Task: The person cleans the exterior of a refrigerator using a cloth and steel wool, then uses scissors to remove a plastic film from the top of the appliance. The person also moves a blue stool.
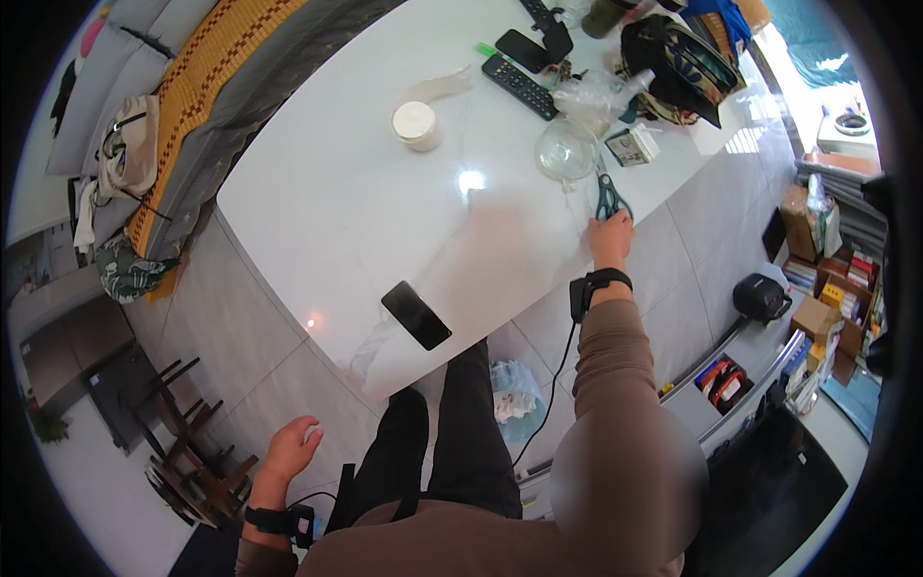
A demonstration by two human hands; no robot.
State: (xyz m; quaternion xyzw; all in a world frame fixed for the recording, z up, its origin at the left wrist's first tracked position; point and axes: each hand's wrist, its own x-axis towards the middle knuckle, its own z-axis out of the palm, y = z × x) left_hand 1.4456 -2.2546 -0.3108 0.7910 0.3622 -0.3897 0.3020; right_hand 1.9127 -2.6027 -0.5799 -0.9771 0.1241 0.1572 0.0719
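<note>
My right hand [611, 238] is at the table's near right edge, its fingers on the handle loops of dark scissors [607, 193]. The scissors lie on the white marble-patterned table [317, 180], blades pointing away from me; my fingers cover part of the handles. Just beyond them stands a clear glass cup [567, 150], with a small printed box [632, 147] to its right. My left hand [290, 448] hangs beside my left leg, off the table, thumb and fingers apart with nothing in them. Closest to me on the tabletop lies a black smartphone [417, 315].
A white-lidded round tub [416, 126] stands mid-table. A remote control [519, 86], crumpled clear plastic [588, 97] and a patterned bag [678, 68] crowd the far right. Below the edge is a lined waste bin [518, 404]. A cable [551, 404] trails from my right wrist strap.
</note>
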